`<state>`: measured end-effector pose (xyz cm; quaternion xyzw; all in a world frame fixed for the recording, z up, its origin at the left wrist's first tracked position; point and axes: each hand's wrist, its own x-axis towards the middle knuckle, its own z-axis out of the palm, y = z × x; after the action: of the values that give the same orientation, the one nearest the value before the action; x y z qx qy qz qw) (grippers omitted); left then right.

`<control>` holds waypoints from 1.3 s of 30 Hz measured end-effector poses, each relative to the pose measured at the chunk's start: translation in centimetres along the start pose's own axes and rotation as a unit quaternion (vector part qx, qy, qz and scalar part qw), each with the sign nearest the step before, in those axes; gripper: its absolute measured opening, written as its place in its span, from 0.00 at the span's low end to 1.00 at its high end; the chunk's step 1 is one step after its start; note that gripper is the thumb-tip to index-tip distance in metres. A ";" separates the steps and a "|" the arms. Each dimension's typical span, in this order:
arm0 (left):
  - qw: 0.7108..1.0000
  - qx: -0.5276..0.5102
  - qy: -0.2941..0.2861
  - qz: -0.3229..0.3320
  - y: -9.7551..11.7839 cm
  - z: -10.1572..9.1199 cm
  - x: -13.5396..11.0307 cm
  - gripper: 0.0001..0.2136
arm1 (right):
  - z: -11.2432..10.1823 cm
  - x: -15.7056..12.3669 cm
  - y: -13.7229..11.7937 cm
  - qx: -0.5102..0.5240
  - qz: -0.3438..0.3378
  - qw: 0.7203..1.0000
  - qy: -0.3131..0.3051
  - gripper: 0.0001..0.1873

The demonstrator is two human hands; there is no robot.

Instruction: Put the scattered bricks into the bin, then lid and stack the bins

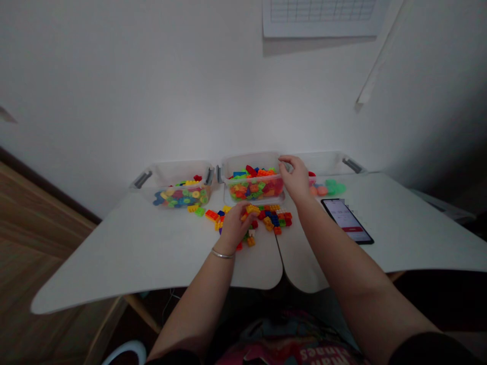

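Left hand [234, 228] grasping a yellow brick [252, 209] among loose bricks [276, 218]; right hand [296, 178] half-open at edge of middle plastic bin [243, 161].

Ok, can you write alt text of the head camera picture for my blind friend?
Two hands work over colourful plastic building bricks on a white desk. The left hand, wearing a bangle, rests on the bricks; the right hand reaches over the corner of a clear bin full of bricks. A phone lies nearby.
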<state>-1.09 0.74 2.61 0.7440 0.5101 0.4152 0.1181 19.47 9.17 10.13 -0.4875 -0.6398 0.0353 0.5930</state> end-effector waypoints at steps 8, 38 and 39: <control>1.000 -0.012 0.022 -0.003 -0.3 0.1 -0.1 0.13 | -0.7 -10.5 -3.9 0.083 -0.090 0.979 -0.162 0.14; 0.979 0.188 -0.056 0.053 -0.7 0.5 0.0 0.14 | 1.4 -13.6 -0.7 0.114 0.077 0.983 -0.118 0.11; 0.978 0.192 -0.057 0.053 -0.7 0.5 0.0 0.14 | 1.2 -13.2 -0.9 0.121 0.075 0.984 -0.102 0.11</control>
<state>-1.16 1.18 1.84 0.8011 0.5325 0.2725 -0.0204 15.65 0.55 0.78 -0.4524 -0.6494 0.2067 0.5752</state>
